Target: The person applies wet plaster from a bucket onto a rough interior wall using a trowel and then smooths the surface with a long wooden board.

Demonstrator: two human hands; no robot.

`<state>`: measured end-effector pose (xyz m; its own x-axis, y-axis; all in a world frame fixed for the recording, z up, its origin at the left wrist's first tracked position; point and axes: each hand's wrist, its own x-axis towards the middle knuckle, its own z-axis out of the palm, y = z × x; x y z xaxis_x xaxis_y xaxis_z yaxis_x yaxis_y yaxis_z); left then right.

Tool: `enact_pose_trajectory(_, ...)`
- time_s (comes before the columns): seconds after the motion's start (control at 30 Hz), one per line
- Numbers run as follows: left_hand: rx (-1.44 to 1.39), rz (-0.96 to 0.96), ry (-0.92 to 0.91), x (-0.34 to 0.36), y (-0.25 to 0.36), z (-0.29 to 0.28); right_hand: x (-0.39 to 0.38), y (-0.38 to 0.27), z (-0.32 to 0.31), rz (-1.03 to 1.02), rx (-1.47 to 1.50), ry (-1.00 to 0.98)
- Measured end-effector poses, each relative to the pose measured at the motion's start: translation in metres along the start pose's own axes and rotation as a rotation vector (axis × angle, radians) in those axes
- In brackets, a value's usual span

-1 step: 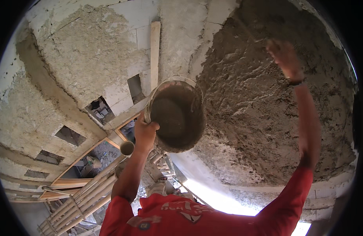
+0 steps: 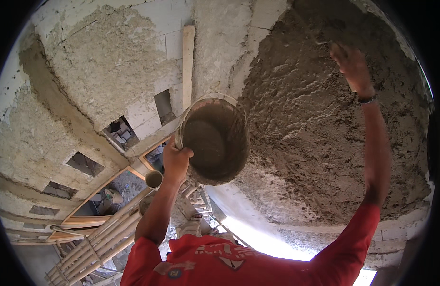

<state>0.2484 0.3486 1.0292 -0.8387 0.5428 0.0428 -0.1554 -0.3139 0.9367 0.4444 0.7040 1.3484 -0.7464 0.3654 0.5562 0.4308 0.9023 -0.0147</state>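
Note:
My left hand [image 2: 176, 159] grips the near left rim of a round, mortar-smeared bucket [image 2: 239, 159], with the thumb over the edge. The bucket is tilted so that its inside shows, and grey wet mortar [image 2: 204, 143] lies in its bottom. Up at the far right, my right hand [image 2: 352, 66] is closed at the wall covered in wet brown-grey plaster [image 2: 296, 109]. A thin bent metal neck sticks out past the fingers, like that of a trowel [image 2: 321, 42]. Its blade blends into the plaster and is hard to make out.
A wooden batten [image 2: 187, 66] stands against the rough, partly coated wall [image 2: 110, 57] on the left. Several square openings pierce that wall. Below left are bamboo poles [image 2: 105, 238] tied together, a small bucket [image 2: 154, 179] and an orange wooden frame [image 2: 86, 222]. Bright light enters below.
My right hand has shifted slightly to the right along the plastered wall, and the metal neck shows more clearly. My left hand and the bucket have stayed in place.

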Motion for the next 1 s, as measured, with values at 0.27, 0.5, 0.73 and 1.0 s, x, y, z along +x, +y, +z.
enact_pose_trajectory(0.27,0.071,0.007,-0.035,0.006,-0.007,0.013,-0.096,-0.075,0.046,0.018,0.256,-0.694)
enact_pose_trajectory(0.5,0.374,0.074,-0.095,0.017,-0.005,0.037,-0.170,-0.125,0.160,-0.381,-0.499,-0.476)
enact_pose_trajectory(0.73,0.437,0.088,-0.108,0.012,0.001,0.055,-0.218,-0.108,0.222,-0.150,0.071,-0.731)
enact_pose_trajectory(1.0,-0.055,-0.020,-0.153,0.024,0.012,0.034,-0.186,-0.116,0.174,0.035,0.377,-0.673)
